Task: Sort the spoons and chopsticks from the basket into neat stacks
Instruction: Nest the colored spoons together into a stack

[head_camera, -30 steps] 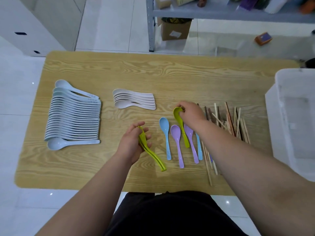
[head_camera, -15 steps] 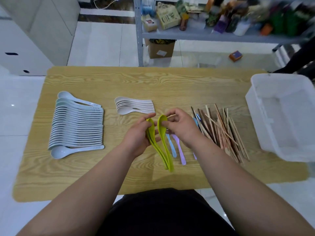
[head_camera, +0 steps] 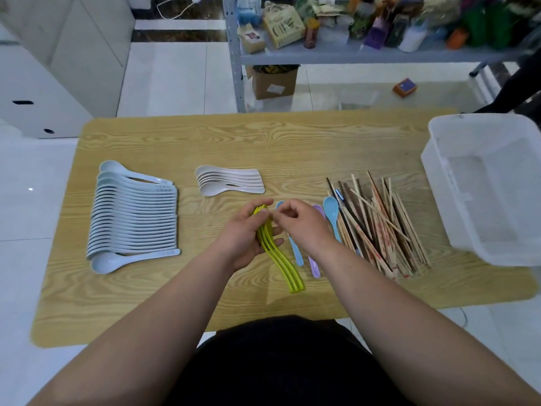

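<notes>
Wood-grain table (head_camera: 292, 148) beneath the grip, grey metal shelf rack (head_camera: 336, 51) far beyond it, cardboard box (head_camera: 273, 83) under the rack, orange box (head_camera: 405, 87) on floor beyond-right, white cabinet (head_camera: 44, 83) far left

Wooden table (head_camera: 292, 142) sits on glossy white floor tiles (head_camera: 175, 83); behind it a grey metal shelf (head_camera: 351, 51) crammed with clutter, a cardboard box (head_camera: 273, 83) tucked underneath, and white cabinets (head_camera: 44, 83) beyond the table's far left corner
</notes>
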The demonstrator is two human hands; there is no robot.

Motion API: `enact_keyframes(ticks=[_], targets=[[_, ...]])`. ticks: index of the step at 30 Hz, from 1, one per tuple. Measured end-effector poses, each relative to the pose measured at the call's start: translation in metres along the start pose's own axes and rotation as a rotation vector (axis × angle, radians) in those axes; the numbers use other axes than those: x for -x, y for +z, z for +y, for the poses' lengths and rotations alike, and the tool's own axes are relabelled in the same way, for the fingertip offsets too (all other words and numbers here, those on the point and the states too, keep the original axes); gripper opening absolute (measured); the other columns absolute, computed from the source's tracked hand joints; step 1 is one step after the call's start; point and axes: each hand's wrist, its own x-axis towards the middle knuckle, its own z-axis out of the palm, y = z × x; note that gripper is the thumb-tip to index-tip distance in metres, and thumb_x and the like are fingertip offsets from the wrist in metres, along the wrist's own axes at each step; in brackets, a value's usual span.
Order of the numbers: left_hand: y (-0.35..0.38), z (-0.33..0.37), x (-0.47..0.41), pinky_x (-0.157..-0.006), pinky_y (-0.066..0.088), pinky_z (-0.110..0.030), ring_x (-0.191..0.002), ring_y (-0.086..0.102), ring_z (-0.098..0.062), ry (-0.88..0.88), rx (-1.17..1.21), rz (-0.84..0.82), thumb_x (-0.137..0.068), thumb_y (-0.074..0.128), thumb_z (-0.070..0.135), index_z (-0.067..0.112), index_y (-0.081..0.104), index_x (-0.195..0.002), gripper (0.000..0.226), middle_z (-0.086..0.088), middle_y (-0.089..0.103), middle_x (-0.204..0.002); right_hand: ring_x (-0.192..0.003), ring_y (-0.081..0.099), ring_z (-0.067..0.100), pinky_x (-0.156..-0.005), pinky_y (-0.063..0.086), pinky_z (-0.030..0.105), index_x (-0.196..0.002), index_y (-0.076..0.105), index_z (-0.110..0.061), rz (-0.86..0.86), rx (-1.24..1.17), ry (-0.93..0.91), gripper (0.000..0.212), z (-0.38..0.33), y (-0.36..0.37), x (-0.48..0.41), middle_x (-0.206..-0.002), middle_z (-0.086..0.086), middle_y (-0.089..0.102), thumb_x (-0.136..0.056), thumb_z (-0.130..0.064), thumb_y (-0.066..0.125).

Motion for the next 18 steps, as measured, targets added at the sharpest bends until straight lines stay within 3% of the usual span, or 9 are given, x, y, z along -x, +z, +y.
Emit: enact_keyframes(ticks=[2, 4, 9, 11, 14, 18], targets=[[-0.009, -0.003, -0.004, -0.071, 0.061, -0.043, -0.083, 0.067, -0.026, -0.014, 0.027, 0.091, -0.105, 0.047, 0.017, 0.021, 0.061, -0.125, 0.024, -0.010, 0.064, -0.108, -0.075, 0.062, 0.009, -0.071, 0.049, 0.030, -0.087, 0.063, -0.031, 0.051, 0.069, 0.032, 0.006, 0.015, -0.011, -0.009, -0.082, -0.012, 0.064, -0.092, -0.033, 0.066], [-0.020, -0.006, -0.007, -0.070, 0.060, -0.044, -0.086, 0.066, -0.029, -0.037, 0.062, 0.166, -0.106, 0.047, 0.018, 0.021, 0.061, -0.124, 0.023, -0.012, 0.061, -0.112, -0.080, 0.063, 0.015, -0.069, 0.048, 0.031, -0.091, 0.061, -0.029, 0.070, 0.287, 0.062, 0.003, 0.034, -0.019, -0.016, -0.087, -0.011, 0.066, -0.094, -0.031, 0.061], [-0.037, -0.021, -0.009, -0.074, 0.060, -0.044, -0.091, 0.069, -0.031, -0.066, 0.107, 0.277, -0.106, 0.046, 0.018, 0.022, 0.061, -0.121, 0.022, -0.012, 0.062, -0.112, -0.096, 0.060, 0.027, -0.071, 0.037, 0.030, -0.108, 0.060, -0.016, -0.155, 0.902, -0.061, 0.018, 0.073, -0.005, -0.027, -0.107, 0.006, 0.064, -0.097, -0.029, 0.054], [-0.038, -0.025, -0.009, -0.076, 0.059, -0.045, -0.094, 0.068, -0.032, -0.070, 0.116, 0.298, -0.106, 0.046, 0.018, 0.022, 0.061, -0.121, 0.022, -0.011, 0.062, -0.111, -0.106, 0.062, 0.031, -0.074, 0.043, 0.032, -0.124, 0.055, -0.010, -0.210, 1.118, -0.164, 0.027, 0.078, 0.004, -0.030, -0.121, 0.011, 0.061, -0.100, -0.022, 0.050], [-0.037, -0.026, -0.008, -0.080, 0.059, -0.047, -0.098, 0.067, -0.033, -0.078, 0.120, 0.312, -0.106, 0.046, 0.018, 0.021, 0.060, -0.123, 0.022, -0.011, 0.061, -0.111, -0.097, 0.064, 0.034, -0.073, 0.049, 0.035, -0.125, 0.050, -0.011, -0.234, 1.076, -0.118, 0.026, 0.076, 0.011, -0.033, -0.115, 0.015, 0.060, -0.099, -0.012, 0.046], [-0.039, -0.022, -0.006, -0.078, 0.059, -0.047, -0.094, 0.068, -0.033, -0.061, 0.119, 0.292, -0.106, 0.047, 0.017, 0.018, 0.059, -0.127, 0.025, -0.012, 0.061, -0.112, -0.083, 0.061, 0.024, -0.062, 0.039, 0.031, -0.103, 0.054, -0.024, -0.202, 0.714, -0.023, 0.015, 0.061, 0.006, -0.030, -0.094, -0.002, 0.060, -0.089, -0.020, 0.059]])
